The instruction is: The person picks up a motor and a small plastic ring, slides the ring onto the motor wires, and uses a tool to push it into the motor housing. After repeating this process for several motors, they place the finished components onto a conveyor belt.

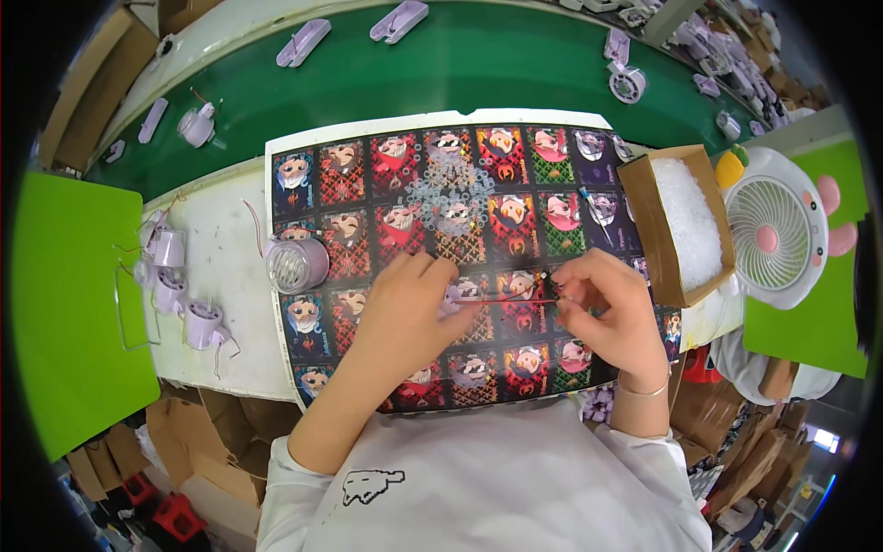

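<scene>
The white bench (230, 276) carries a cartoon-printed mat (368, 175), a round lilac housing (296, 264) at its left edge, small lilac parts (175, 285) (wires trailing) and an open cardboard box (664, 230) of clear bits.

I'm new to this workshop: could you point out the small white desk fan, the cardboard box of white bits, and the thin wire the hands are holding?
White desk fan (768, 235), head view, on its round grille.
Cardboard box (644, 221), head view, on its left wall.
Thin wire (506, 300), head view, on its middle stretch.
</scene>
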Available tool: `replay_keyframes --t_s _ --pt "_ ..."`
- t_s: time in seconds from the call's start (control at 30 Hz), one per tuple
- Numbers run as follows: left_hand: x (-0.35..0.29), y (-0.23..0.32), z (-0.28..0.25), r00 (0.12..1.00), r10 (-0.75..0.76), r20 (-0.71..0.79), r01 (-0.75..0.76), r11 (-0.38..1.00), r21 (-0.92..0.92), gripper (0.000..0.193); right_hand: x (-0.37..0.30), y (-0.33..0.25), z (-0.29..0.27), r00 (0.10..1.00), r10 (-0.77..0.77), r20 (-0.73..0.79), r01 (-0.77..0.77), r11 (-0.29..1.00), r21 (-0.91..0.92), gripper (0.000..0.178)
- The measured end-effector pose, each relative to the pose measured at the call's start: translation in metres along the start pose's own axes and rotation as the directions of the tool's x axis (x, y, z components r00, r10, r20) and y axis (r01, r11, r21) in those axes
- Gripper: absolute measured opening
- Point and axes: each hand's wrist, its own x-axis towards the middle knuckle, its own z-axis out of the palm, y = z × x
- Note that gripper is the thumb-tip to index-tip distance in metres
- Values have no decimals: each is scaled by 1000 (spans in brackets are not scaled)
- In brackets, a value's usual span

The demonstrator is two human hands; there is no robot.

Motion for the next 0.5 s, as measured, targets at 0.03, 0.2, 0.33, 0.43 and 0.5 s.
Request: replay_keyframes --t_s 0.03,0.2,0.33,0.43,0.5 --pt "-1 0 0 1000 4 14 -4 1000 2 32 0 5 0 1000 9 -3 -9 998 63 23" --pt "-7 -6 -11 999 -30 -41 31 999 38 27 2 26 -14 985 169 -35 -156 960 232 15" --pt "-6 1 -4 996 -66 -66 57 990 -130 24 15 59 4 968 -88 -235 -46 859 -510 24" --pt "-11 10 9 971 -221 -96 155 876 -456 21 1 41 22 945 -277 -175 212 924 -318 43" --pt "-11 29 23 939 -341 44 271 658 -702 32 -17 6 30 951 -298 84 298 955 15 66"
